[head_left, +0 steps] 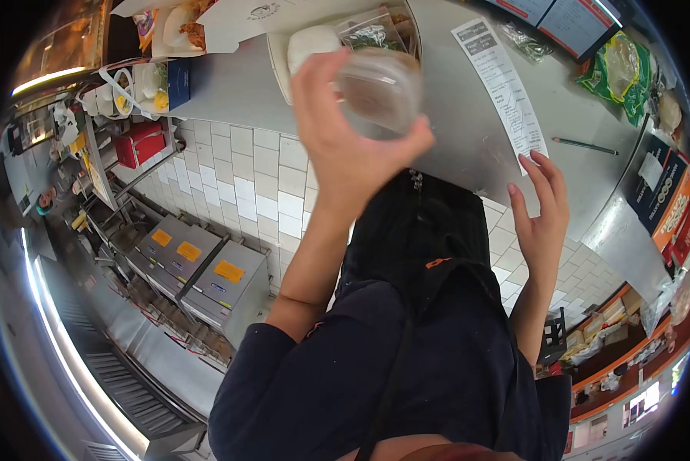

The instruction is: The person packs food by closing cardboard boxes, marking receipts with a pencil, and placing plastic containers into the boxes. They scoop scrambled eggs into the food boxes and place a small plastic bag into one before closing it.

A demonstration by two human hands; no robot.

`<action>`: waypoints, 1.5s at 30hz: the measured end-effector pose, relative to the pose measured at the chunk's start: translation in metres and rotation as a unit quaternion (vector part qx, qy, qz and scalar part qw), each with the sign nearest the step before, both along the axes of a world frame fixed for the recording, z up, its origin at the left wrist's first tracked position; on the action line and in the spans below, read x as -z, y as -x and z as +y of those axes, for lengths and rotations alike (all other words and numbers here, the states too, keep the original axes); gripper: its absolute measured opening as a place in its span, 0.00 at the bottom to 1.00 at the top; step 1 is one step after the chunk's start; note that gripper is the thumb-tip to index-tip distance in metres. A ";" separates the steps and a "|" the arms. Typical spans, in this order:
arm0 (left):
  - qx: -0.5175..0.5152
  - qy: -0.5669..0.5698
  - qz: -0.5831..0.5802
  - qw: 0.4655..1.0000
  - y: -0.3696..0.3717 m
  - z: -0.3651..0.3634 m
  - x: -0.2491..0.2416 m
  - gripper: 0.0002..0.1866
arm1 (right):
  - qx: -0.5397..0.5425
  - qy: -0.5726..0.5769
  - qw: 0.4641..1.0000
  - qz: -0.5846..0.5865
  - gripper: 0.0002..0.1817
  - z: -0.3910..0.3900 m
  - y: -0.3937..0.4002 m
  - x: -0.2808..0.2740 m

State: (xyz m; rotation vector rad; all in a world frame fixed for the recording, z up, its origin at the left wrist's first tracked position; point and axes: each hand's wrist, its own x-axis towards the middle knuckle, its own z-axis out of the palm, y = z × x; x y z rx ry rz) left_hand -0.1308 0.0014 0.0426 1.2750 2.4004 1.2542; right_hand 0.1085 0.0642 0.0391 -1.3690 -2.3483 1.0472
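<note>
A clear plastic tub, blurred by motion, is gripped in my left hand, thumb on one side and fingers on the other. Its contents are too smeared to name. Behind it on the metal counter stands an open box holding a white round item and a clear bag with something green. My right hand has its fingers apart and empty, with fingertips at the lower end of a long printed receipt.
A pencil lies right of the receipt, near a green bag and a screen. Food boxes stand at the upper left. The counter's front edge runs above a tiled floor.
</note>
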 end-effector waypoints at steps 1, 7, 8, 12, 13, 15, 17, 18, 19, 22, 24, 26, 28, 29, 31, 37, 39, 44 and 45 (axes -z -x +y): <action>-0.001 0.000 0.000 1.000 -0.010 -0.001 0.000 0.39 | -0.004 -0.020 1.000 0.001 0.19 0.000 -0.005 0.004; 0.158 0.144 -0.017 0.977 -0.070 0.011 0.057 0.42 | 0.003 -0.018 0.999 -0.030 0.18 -0.006 -0.020 0.008; 0.160 0.134 -0.031 0.977 -0.072 0.008 0.063 0.42 | 0.009 0.005 0.999 -0.036 0.18 -0.006 -0.020 0.005; 0.137 -0.058 0.155 0.977 -0.032 -0.009 0.018 0.42 | 0.023 0.032 0.999 0.004 0.18 -0.014 -0.025 0.007; 0.103 -0.110 0.216 0.965 -0.006 -0.010 0.006 0.42 | 0.018 0.031 0.999 0.026 0.17 -0.012 -0.021 0.008; 0.019 -0.112 0.371 0.922 0.079 -0.015 -0.013 0.34 | 0.011 0.051 0.994 0.098 0.17 -0.001 -0.004 0.007; 0.027 -0.114 0.375 0.920 0.145 0.015 -0.046 0.21 | -0.015 -0.014 0.985 0.174 0.15 0.025 0.039 -0.002; 0.088 -0.167 0.253 0.949 0.169 0.030 -0.046 0.17 | -0.019 -0.112 0.959 0.258 0.13 0.038 0.071 -0.002; 0.094 -0.170 0.245 0.950 0.164 0.033 -0.042 0.17 | -0.016 -0.116 0.965 0.233 0.12 0.040 0.103 -0.024; 0.098 0.105 0.042 0.989 0.149 0.031 -0.042 0.17 | -0.058 -0.345 0.893 0.284 0.17 0.067 0.199 -0.034; 0.090 0.293 -0.090 0.948 0.140 0.021 -0.042 0.21 | -0.284 0.003 0.940 -0.188 0.12 0.074 0.192 -0.066; 0.183 0.363 -0.155 0.900 0.119 -0.008 -0.021 0.19 | -0.150 -0.116 0.982 -0.013 0.17 0.052 0.195 0.026; 0.177 0.358 0.121 0.909 0.104 -0.030 0.034 0.25 | -0.054 -0.187 0.981 0.024 0.20 0.039 0.194 0.048; 0.174 0.361 0.120 0.908 0.098 -0.035 0.065 0.25 | 0.042 -0.255 0.964 0.061 0.23 0.033 0.195 0.056; -0.073 0.012 0.081 0.994 0.086 -0.036 0.105 0.24 | 0.014 -0.233 0.972 0.031 0.26 0.026 0.194 0.072; -0.063 -0.018 -0.473 0.879 0.149 -0.044 0.068 0.25 | 0.057 0.243 0.952 0.176 0.38 0.072 0.166 -0.006; -0.076 0.009 -0.523 0.849 0.163 -0.044 0.047 0.24 | 0.040 0.317 0.939 0.128 0.41 0.080 0.160 -0.022; -0.102 0.009 -0.515 0.851 0.172 -0.047 0.039 0.20 | 0.218 -0.090 0.965 -0.113 0.43 0.040 0.210 0.005; -0.151 0.007 -0.554 0.819 0.158 -0.040 0.035 0.19 | 0.218 -0.091 0.965 -0.110 0.43 0.040 0.202 0.014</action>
